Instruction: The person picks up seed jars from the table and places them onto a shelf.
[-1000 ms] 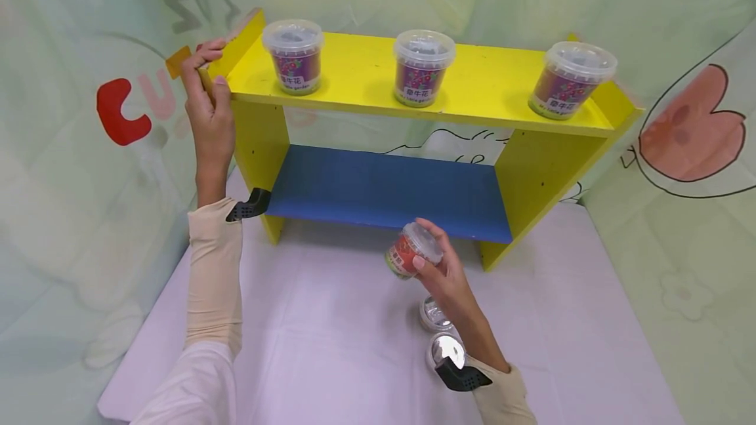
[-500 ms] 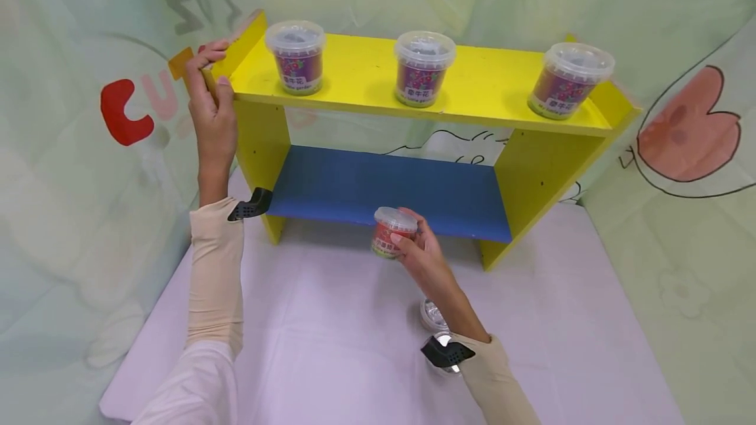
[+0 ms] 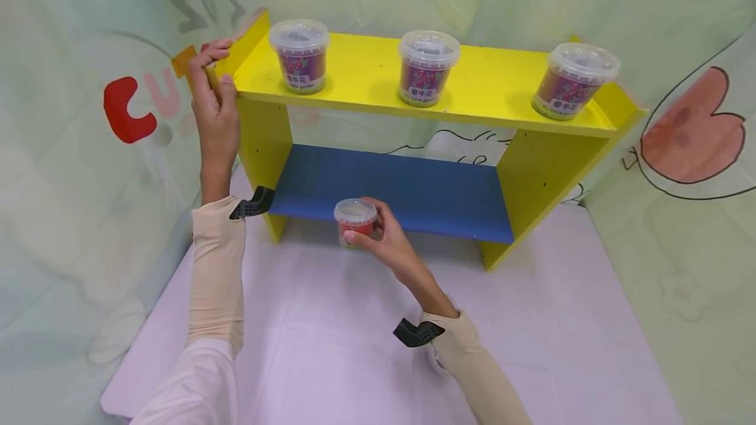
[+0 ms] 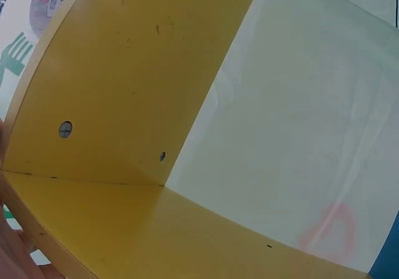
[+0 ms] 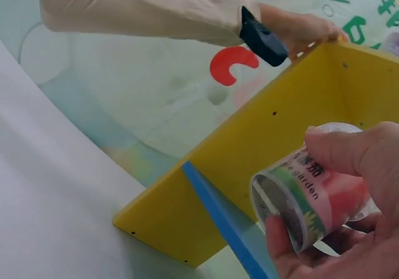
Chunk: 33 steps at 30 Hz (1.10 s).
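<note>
My right hand (image 3: pixel 392 244) grips a small clear plastic cup (image 3: pixel 354 214) with a red label and clear lid, thumb in front and fingers behind. The cup is upright in the head view, at the front edge of the blue lower board (image 3: pixel 401 182); whether it touches the board I cannot tell. In the right wrist view the cup (image 5: pixel 308 198) shows its green-edged label and its base. My left hand (image 3: pixel 215 120) grips the top left corner of the yellow shelf unit (image 3: pixel 363 61), fingers over the raised end panel. The left wrist view shows mostly the unit's underside (image 4: pixel 137 73).
Three purple-labelled cups, left (image 3: pixel 302 67), middle (image 3: pixel 426 74) and right (image 3: pixel 569 87), stand spaced along the yellow top board. A lidded tub (image 3: pixel 436 361) on the white tabletop (image 3: pixel 319 346) is mostly hidden by my right forearm. Printed curtains (image 3: pixel 697 267) surround the table.
My right hand has carried the red-labelled cup left and up, from above the tabletop to the blue board's front edge, turning it from tilted to upright. My left hand keeps its grip.
</note>
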Motion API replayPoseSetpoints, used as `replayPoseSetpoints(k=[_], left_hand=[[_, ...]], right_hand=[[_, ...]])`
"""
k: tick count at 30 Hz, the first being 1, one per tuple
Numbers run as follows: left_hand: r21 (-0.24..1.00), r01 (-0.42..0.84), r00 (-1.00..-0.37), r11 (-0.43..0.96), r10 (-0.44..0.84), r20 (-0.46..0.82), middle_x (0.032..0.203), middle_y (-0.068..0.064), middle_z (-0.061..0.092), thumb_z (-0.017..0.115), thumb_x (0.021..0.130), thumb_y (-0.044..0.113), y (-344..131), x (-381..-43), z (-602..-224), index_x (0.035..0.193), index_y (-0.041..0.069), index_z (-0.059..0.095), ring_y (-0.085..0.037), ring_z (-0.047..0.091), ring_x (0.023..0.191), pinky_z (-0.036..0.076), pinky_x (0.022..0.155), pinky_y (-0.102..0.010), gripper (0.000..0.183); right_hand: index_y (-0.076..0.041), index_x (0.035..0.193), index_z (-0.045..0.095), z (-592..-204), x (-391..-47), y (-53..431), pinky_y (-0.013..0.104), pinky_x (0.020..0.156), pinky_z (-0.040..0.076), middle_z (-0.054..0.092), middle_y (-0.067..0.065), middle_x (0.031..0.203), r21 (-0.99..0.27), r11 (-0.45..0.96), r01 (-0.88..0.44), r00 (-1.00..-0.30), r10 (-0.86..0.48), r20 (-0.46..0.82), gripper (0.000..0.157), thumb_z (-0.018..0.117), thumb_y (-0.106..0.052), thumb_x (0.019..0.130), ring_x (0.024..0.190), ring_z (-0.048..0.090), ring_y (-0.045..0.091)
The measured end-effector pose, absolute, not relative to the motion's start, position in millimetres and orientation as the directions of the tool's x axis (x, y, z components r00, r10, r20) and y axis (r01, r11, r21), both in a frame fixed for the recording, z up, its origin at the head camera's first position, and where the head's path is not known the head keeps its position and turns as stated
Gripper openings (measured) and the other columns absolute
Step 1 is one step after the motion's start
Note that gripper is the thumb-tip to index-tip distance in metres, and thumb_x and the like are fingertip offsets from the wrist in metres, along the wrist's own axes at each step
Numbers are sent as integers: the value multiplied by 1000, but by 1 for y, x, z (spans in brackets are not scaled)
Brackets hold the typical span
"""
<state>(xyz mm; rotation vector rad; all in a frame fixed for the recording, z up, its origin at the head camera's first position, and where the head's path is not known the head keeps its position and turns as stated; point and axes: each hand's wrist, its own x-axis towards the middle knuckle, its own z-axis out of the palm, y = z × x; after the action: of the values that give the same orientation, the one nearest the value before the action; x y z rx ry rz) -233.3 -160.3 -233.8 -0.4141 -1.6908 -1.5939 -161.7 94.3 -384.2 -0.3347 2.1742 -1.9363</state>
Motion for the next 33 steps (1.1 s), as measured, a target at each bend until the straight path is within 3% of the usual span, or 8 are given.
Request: replayPoseSetpoints(k=[4,10,21,33], left_hand=[[705,693,-661,150,-259,704,137,-10,49,36,94,-1,-160,-235,-236,117,4,46,-10,41,135,29,116,-23,26],[711,686,-671,154,-246,700,138,-9,49,37,94,0,-160,-236,-241,119,4,46,-11,43,133,33,115,-25,27],[708,683,-665,178,-249,704,139,-8,49,37,95,0,-163,-240,-237,120,4,46,-10,43,133,34,115,-25,27],[720,671,-673,177,-261,692,140,-8,49,36,95,0,-161,-235,-236,120,4,46,-10,43,133,33,115,-24,27]], right_hand=[[-9,147,32,-390,-179,78,39,95,52,52,17,139,-974,201,-108,-962,-269,52,74,73,-13,85,125,52,31],[-7,144,35,-396,-202,56,44,94,53,57,18,132,-924,312,-220,-958,-248,145,76,78,-15,81,121,57,30],[0,141,39,-403,-225,28,45,92,52,57,22,129,-836,382,-393,-911,-289,295,75,80,-14,79,109,61,34],[-1,142,40,-415,-239,10,46,100,50,54,21,136,-780,396,-484,-873,-277,401,75,79,-14,80,121,56,35]])
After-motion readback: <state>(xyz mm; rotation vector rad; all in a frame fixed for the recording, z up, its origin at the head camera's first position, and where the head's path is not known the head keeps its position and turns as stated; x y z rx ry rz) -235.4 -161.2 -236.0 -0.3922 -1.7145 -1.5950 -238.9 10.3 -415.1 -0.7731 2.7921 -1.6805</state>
